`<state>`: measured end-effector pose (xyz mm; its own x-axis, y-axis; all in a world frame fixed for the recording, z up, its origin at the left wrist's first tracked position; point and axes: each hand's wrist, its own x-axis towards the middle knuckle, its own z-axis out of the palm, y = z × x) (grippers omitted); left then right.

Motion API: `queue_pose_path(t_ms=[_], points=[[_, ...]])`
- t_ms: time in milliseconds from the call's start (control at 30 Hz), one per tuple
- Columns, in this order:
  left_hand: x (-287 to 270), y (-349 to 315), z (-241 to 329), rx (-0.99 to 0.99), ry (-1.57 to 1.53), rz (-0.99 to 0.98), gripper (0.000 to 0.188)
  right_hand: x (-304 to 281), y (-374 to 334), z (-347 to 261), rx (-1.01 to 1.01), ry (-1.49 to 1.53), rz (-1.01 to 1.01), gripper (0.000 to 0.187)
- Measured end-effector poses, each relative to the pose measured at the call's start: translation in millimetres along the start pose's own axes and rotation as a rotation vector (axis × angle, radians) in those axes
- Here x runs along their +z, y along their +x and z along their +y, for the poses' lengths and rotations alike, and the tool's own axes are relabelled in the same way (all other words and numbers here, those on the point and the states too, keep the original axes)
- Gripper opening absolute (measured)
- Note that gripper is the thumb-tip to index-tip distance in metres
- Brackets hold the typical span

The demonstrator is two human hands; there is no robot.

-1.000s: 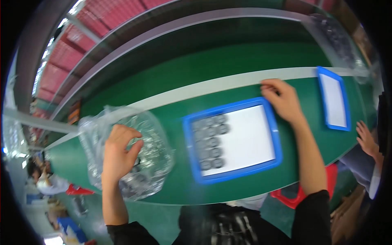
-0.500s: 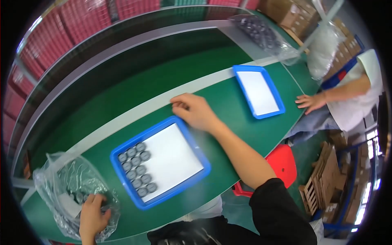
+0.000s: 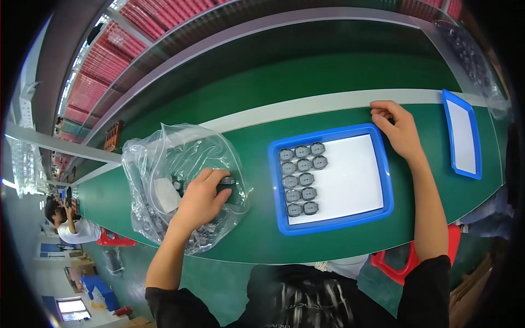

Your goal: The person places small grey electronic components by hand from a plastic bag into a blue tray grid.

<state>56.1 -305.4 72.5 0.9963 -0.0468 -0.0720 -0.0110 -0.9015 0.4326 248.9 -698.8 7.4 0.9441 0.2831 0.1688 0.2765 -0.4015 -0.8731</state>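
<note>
My left hand (image 3: 201,201) reaches over a clear plastic bag (image 3: 143,210), its fingers bent around a small grey plastic part (image 3: 227,181) under the fingertips. More grey parts and a white slip of paper (image 3: 167,195) show through the film. To the right lies a blue tray (image 3: 388,188) lined with a white sheet (image 3: 350,177). Several rounded grey parts (image 3: 307,179) stand in rows along its left side. My right hand (image 3: 397,128) rests beside the tray's far right corner, fingers loosely curled with nothing seen in them.
A second blue tray (image 3: 477,147) with a white sheet lies at the right. Beyond it is another bag of dark parts (image 3: 465,52). A pale rail (image 3: 317,105) runs along the green table (image 3: 249,249). Red stools (image 3: 402,268) stand below. A person (image 3: 74,227) sits far left.
The view has swung left, shifting bag and tray rightward in the picture. My left hand's fingers now bend around a grey part at the bag. My right hand stays by the tray's corner.
</note>
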Motion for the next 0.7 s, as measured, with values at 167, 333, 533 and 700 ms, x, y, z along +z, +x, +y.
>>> queue_pose_path(t_ms=[167, 333, 533, 700], points=[[-7, -9, -8, 0.119, 0.032, -0.034, 0.038, 2, 2, -6, 0.013, 0.011, -0.008, 0.027], [15, -25, 1, 0.296, 0.283, 0.172, 0.039, 3, 3, -7, 0.011, 0.000, -0.023, 0.027], [27, -49, 3, 0.152, 0.057, 0.242, 0.035, 2, 4, -4, -0.018, -0.010, -0.008, 0.028], [25, -53, 14, 0.244, 0.247, 0.161, 0.035, 0, 3, -5, 0.011, -0.002, -0.017, 0.028]])
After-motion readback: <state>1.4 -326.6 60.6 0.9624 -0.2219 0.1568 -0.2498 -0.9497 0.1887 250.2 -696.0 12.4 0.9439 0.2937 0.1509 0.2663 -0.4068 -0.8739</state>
